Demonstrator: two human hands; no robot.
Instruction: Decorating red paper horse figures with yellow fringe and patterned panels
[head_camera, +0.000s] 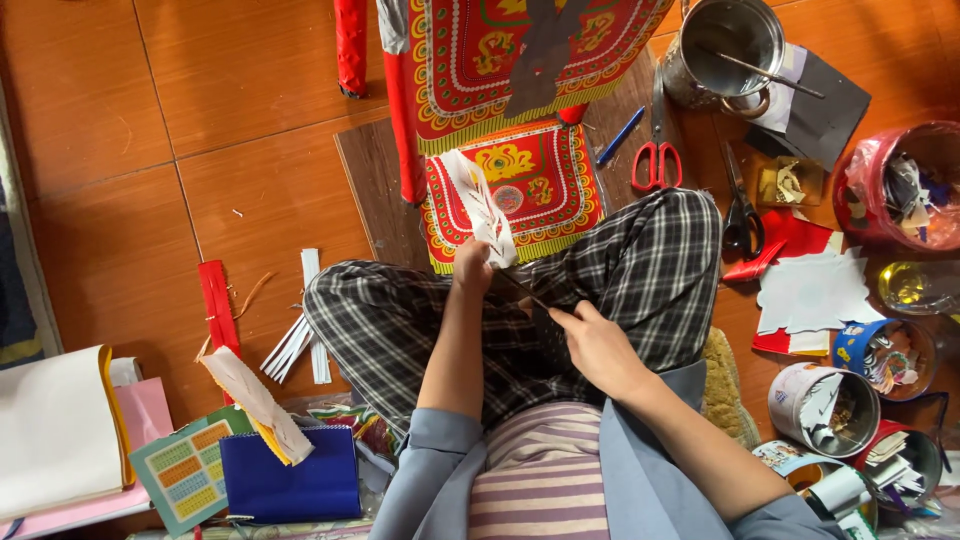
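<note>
Head view, looking straight down at someone sitting cross-legged in plaid trousers (420, 320) on a tiled floor. The left hand (472, 266) is pinched around the bottom of a white paper cutout (482, 205), holding it up just above the trousers. The right hand (592, 345) is clenched on a thin dark tool (522, 290), can't tell exactly what it is, with the tip right at the paper's lower edge. Just beyond the trousers lies a red patterned sheet (535, 180) on a board. Red-handled scissors (657, 150) sit right of that sheet, with black scissors (741, 205) beside the right knee
</note>
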